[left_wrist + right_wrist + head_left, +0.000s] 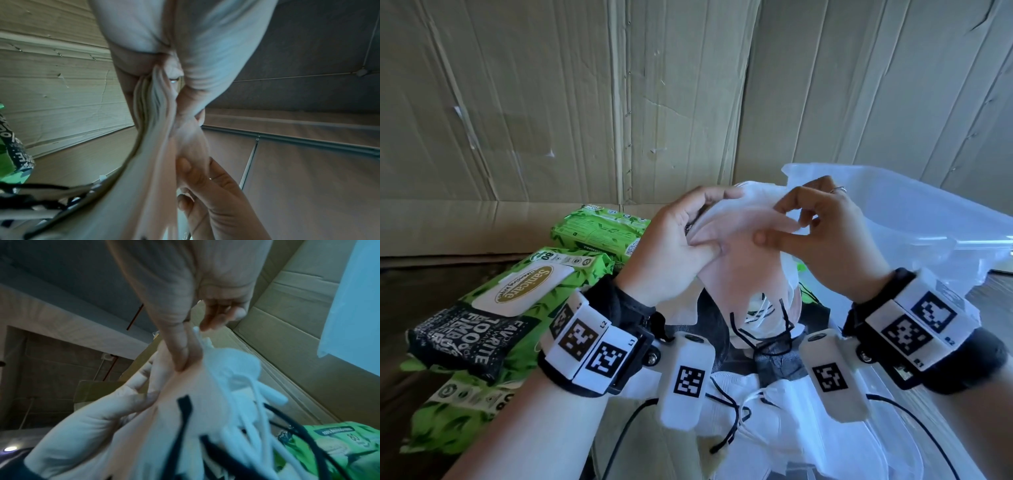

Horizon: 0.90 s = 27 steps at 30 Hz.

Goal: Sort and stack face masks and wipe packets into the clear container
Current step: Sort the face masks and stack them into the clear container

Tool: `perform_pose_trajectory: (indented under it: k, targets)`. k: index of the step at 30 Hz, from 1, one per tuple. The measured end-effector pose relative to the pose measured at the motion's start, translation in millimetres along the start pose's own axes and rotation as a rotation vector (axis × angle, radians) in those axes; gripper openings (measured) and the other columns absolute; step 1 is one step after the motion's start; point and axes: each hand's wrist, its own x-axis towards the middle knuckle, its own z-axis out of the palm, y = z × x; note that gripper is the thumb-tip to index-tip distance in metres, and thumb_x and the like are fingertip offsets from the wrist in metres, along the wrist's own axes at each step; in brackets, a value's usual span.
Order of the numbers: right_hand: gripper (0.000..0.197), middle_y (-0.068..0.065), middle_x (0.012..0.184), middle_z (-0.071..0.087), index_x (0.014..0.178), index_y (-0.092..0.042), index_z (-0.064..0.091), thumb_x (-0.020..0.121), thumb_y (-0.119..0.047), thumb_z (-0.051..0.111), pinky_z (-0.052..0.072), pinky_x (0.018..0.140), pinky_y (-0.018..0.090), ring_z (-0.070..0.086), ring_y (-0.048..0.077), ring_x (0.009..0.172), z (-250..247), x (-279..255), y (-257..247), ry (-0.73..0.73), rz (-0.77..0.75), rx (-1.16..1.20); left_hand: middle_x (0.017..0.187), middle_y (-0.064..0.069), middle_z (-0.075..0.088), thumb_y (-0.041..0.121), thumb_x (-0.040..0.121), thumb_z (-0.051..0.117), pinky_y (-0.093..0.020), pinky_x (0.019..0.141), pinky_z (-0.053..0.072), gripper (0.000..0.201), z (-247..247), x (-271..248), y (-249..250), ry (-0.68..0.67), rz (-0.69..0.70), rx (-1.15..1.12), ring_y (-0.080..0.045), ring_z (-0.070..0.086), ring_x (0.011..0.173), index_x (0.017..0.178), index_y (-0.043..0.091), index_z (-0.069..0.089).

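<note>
**Masks held up in both hands, bin waiting**

Masks (739, 246) — a fanned bunch, pink and white — are held above the table, just left of the bin (914, 219). The left hand (681, 236) grips the bunch's left edge, thumb curled over it; the right hand (822, 233) pinches the top layers between thumb and fingers, seemingly to peel or square them.

Risk: the ear loops (760, 329) dangle tangled, black with white, so a pull could drag extra masks along or spill the bunch. Thin layers may also slip from the pinch.

More masks (743, 411) lie loose below on the dark table (400, 284). Green wipe packs (517, 294) sit to the left, not yet in the bin. Creased cardboard (551, 102) walls the back.
</note>
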Motion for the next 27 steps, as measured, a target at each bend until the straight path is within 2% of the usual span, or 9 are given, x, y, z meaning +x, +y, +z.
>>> perform_pose_trajectory:
  k: [5,7,10,13,17,20,22,24,27]
  targets:
    - [0.032,-0.016,0.065,0.055,0.063,-0.029,0.055,0.065,-0.009,0.081,0.032,0.06,0.007,0.045,-0.002,0.063,-4,-4,1,-0.058,-0.059,0.159,0.102,0.018,0.066,-0.017,0.075,0.061,-0.008,0.086,0.042,0.054,0,0,0,-0.012,-0.041,0.016,0.012,0.059,0.093,0.104,0.028,0.063]
    - [0.028,-0.014,0.06,0.058,0.066,-0.021,0.057,0.067,-0.002,0.077,0.034,0.057,0.009,0.046,0.004,0.059,-4,-2,1,-0.054,-0.016,0.298,0.094,0.01,0.071,-0.006,0.071,0.061,-0.017,0.082,0.047,0.042,1,-1,2,-0.029,-0.062,0.008,0.003,0.062,0.087,0.097,0.027,0.068]
    - [0.028,0.001,0.06,0.06,0.081,-0.018,0.062,0.066,-0.003,0.079,0.044,0.06,0.028,0.048,0.019,0.062,-5,0,-2,-0.04,0.048,0.383,0.092,-0.004,0.073,0.009,0.07,0.059,-0.029,0.078,0.052,0.024,1,-2,4,-0.027,-0.096,0.004,-0.009,0.062,0.08,0.087,0.02,0.071]
    - [0.043,-0.008,0.053,0.051,0.101,-0.016,0.057,0.068,0.0,0.077,0.043,0.058,0.023,0.044,0.012,0.054,-5,2,-1,-0.022,0.109,0.402,0.09,0.003,0.072,0.009,0.07,0.059,-0.025,0.08,0.052,0.025,1,-2,5,-0.04,-0.107,-0.041,-0.007,0.063,0.08,0.09,0.02,0.07]
    - [0.059,-0.002,0.077,0.052,0.122,-0.015,0.046,0.072,-0.026,0.076,0.044,0.072,0.026,0.051,0.015,0.071,3,0,5,0.035,0.176,0.206,0.088,0.006,0.071,-0.004,0.078,0.052,-0.022,0.077,0.05,0.034,1,-2,5,-0.096,-0.119,-0.134,-0.007,0.062,0.081,0.096,0.021,0.066]
    - [0.064,0.008,0.113,0.06,0.126,-0.008,0.041,0.08,-0.047,0.061,0.05,0.083,0.03,0.059,0.018,0.098,11,-5,4,-0.174,0.244,0.305,0.099,0.009,0.066,-0.012,0.082,0.044,-0.014,0.08,0.047,0.042,3,-1,9,-0.096,-0.094,-0.22,0.0,0.06,0.091,0.105,0.021,0.056]
    - [0.043,0.004,0.107,0.066,0.122,-0.004,0.047,0.09,-0.031,0.054,0.051,0.08,0.023,0.062,0.01,0.095,15,-8,5,-0.295,0.254,0.508,0.111,0.003,0.061,-0.012,0.084,0.042,-0.02,0.09,0.047,0.047,6,0,9,-0.032,-0.075,-0.252,-0.004,0.058,0.101,0.114,0.023,0.049]
    - [0.019,-0.01,0.087,0.068,0.108,-0.009,0.054,0.094,-0.019,0.048,0.049,0.072,0.017,0.062,0.0,0.081,19,-8,4,-0.287,0.237,0.56,0.1,-0.001,0.062,-0.011,0.091,0.04,-0.021,0.082,0.048,0.05,9,1,8,0.063,-0.097,-0.296,-0.008,0.06,0.089,0.121,0.028,0.042]
    - [0.027,0.001,0.096,0.068,0.108,-0.007,0.054,0.091,-0.028,0.051,0.051,0.078,0.029,0.062,0.008,0.087,23,-5,4,-0.209,0.193,0.503,0.091,-0.01,0.059,0.003,0.089,0.049,-0.028,0.077,0.045,0.051,12,0,4,0.096,-0.088,-0.283,-0.016,0.053,0.08,0.122,0.04,0.039]
